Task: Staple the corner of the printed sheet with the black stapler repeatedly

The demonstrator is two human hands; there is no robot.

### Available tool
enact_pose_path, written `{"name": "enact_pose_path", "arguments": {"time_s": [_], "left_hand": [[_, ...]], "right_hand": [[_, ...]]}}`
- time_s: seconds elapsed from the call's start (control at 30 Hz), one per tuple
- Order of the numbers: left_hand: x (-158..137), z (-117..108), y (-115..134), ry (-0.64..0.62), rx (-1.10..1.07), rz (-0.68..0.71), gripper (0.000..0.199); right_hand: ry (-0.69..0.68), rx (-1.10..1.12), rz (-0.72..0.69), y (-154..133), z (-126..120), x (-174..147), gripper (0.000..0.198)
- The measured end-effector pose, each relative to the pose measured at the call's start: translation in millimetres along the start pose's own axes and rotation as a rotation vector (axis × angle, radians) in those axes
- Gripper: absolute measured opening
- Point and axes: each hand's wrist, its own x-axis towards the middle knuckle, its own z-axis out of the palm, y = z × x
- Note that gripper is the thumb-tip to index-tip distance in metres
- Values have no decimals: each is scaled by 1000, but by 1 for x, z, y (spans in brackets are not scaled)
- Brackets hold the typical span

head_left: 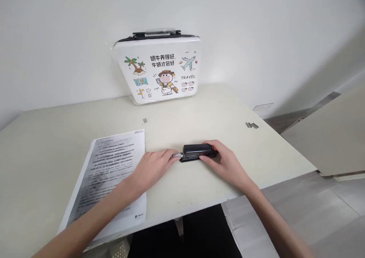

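Note:
A black stapler [198, 150] lies on the table, its front end pointing left. My right hand [221, 160] grips the stapler's rear end, thumb on the near side and fingers on the far side. An orange-red bit shows beside those fingers. At the stapler's front, my left hand [155, 166] pinches a small strip of staples [177, 155] between thumb and fingertips. The strip meets the stapler's front opening; how deep it sits inside is hidden. Under my left forearm lies a stack of printed paper [114, 163].
Several staple strips [252, 125] lie at the table's right, and a single strip [145, 120] lies beyond the paper. A white cartoon-printed case [162, 72] with a black handle leans against the wall. The table's front edge [196, 208] runs just above my lap.

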Motion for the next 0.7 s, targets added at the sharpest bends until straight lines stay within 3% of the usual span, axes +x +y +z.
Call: {"name": "enact_pose_path", "arguments": {"time_s": [0.2, 0.33, 0.7], "left_hand": [[-1, -15, -24, -111, -335, 72, 34], [2, -17, -41, -214, -533, 177, 26], [48, -3, -24, -205, -598, 308, 16]], "right_hand": [[19, 32, 46, -4, -2, -1, 36], [9, 102, 41, -4, -5, -3, 29], [-28, 107, 0, 0, -5, -2, 29]]}}
